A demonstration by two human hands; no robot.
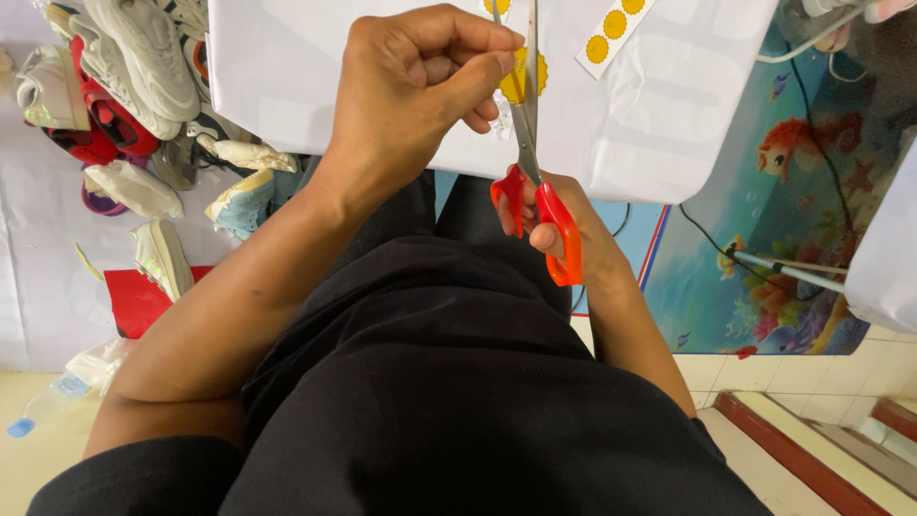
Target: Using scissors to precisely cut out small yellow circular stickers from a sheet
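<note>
While cutting, left hand (420, 86) pinching yellow paper (518, 78), right hand (564, 229) gripping red scissors (535, 191); shoes (124, 86) piled left, white sheet (650, 105) underneath.

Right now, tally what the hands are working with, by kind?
Red-handled scissors, in the right hand: 1
Yellow scalloped sticker, pinched by the left hand: 1
Strip of yellow stickers on the white sheet: 1
White sheet: 1
Total: 4

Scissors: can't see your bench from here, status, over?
Right hand grips red-handled scissors. Left hand pinches yellow scalloped sticker at the blades. White sheet behind; nothing blocking.
</note>
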